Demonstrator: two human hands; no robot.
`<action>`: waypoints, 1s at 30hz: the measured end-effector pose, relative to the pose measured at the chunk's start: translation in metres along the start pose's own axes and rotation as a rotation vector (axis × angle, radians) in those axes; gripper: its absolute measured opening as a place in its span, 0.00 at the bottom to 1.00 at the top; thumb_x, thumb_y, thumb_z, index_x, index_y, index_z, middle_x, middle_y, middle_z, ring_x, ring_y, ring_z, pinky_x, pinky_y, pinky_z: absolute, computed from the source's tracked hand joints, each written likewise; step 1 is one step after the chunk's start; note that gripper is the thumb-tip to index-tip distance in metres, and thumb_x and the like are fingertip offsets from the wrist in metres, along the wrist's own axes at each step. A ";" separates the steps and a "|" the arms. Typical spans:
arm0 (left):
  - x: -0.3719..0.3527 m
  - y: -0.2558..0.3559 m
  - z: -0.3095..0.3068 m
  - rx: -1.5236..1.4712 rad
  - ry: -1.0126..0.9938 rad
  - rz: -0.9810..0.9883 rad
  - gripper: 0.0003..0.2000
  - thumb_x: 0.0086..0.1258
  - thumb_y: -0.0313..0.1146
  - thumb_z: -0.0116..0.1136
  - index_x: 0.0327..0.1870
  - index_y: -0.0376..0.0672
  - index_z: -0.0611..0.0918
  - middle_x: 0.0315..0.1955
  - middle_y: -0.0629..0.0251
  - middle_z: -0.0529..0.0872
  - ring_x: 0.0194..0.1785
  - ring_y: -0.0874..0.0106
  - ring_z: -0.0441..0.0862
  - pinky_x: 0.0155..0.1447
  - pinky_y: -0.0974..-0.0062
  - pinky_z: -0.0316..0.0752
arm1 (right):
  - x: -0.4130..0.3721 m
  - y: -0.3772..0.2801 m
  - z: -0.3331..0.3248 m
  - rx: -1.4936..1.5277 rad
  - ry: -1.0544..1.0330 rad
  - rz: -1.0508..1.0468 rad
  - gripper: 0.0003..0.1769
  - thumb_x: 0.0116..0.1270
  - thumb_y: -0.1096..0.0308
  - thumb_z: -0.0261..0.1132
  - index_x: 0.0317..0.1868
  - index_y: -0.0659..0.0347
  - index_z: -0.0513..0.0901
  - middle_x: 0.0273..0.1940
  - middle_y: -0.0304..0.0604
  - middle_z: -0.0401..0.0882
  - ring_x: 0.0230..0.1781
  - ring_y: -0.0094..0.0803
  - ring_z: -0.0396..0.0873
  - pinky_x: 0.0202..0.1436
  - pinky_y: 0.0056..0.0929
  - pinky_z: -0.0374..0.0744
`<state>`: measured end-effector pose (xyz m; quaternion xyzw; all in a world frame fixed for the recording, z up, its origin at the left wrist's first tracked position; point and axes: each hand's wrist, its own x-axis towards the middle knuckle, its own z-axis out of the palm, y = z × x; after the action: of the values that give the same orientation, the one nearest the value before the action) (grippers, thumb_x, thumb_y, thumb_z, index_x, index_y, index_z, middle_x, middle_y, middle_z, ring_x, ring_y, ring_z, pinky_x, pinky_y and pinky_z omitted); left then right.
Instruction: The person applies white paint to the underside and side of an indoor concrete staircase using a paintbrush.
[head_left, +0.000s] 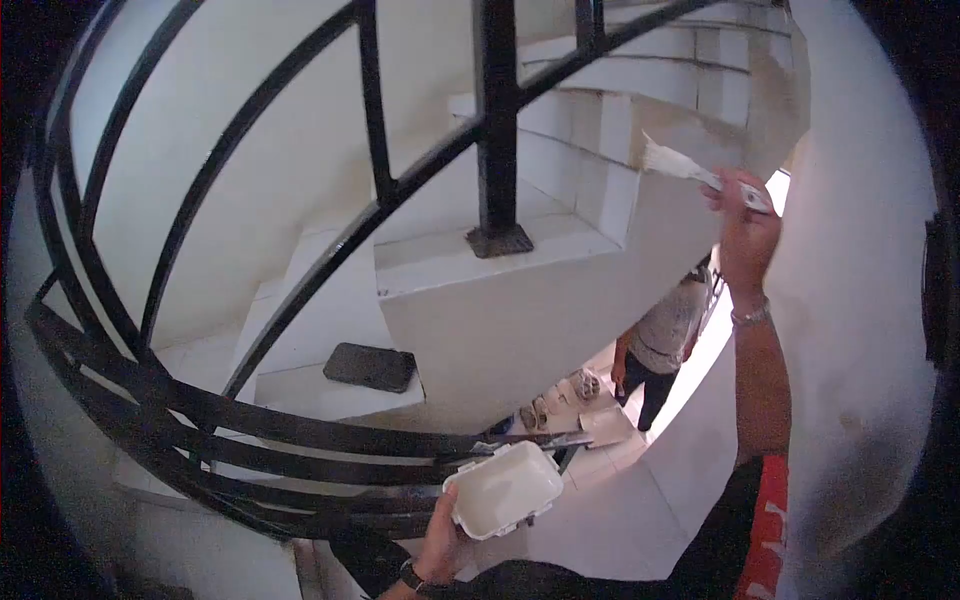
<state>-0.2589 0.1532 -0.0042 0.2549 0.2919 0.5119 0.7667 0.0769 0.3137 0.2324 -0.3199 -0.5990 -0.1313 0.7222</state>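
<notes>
A paintbrush (690,167) with white, paint-coated bristles is gripped by the handle in my right hand (748,228), raised at the upper right. Its bristle tip is right at the side edge of the white staircase (520,320). Low in the view, my left hand (440,535) holds a white plastic container (507,490) by its left rim, fingers closed round the edge. The container is tilted toward me, with its pale inside showing. It sits close in front of the black metal railing's lower bars.
The black railing (370,205) curves across the left and middle. A dark phone-like slab (369,367) lies on a step. Below, a person (662,335) stands near a bright opening, with several shoes (545,410) on the tiled floor. A white wall (860,300) rises at right.
</notes>
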 end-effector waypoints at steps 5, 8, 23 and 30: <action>0.003 -0.017 -0.028 0.021 0.033 0.042 0.29 0.75 0.52 0.34 0.68 0.39 0.60 0.62 0.51 0.69 0.63 0.57 0.71 0.63 0.55 0.70 | 0.032 0.019 -0.041 -0.163 0.224 -0.048 0.15 0.72 0.64 0.55 0.46 0.67 0.81 0.35 0.42 0.83 0.33 0.24 0.80 0.40 0.24 0.78; 0.005 -0.021 -0.036 0.039 0.069 0.052 0.28 0.75 0.51 0.34 0.67 0.38 0.60 0.62 0.51 0.70 0.62 0.57 0.72 0.63 0.57 0.70 | 0.040 0.069 -0.065 -0.391 0.226 -0.115 0.13 0.71 0.64 0.56 0.47 0.65 0.81 0.40 0.42 0.83 0.36 0.25 0.81 0.43 0.24 0.78; 0.006 -0.013 -0.018 0.029 0.062 0.001 0.29 0.75 0.50 0.35 0.68 0.37 0.60 0.63 0.51 0.69 0.63 0.58 0.71 0.66 0.60 0.67 | 0.021 0.021 -0.028 -0.110 0.023 0.005 0.15 0.71 0.62 0.58 0.44 0.67 0.81 0.35 0.41 0.83 0.33 0.24 0.80 0.38 0.22 0.77; 0.001 -0.001 0.001 0.088 0.109 0.017 0.28 0.75 0.49 0.33 0.67 0.37 0.60 0.62 0.49 0.69 0.62 0.55 0.71 0.64 0.57 0.69 | 0.046 0.060 -0.029 -0.580 0.122 -0.078 0.12 0.68 0.63 0.61 0.44 0.62 0.82 0.37 0.44 0.83 0.37 0.29 0.80 0.42 0.28 0.77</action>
<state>-0.2573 0.1541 -0.0048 0.2624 0.3531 0.5185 0.7333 0.1460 0.3506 0.2558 -0.4813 -0.5039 -0.3435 0.6297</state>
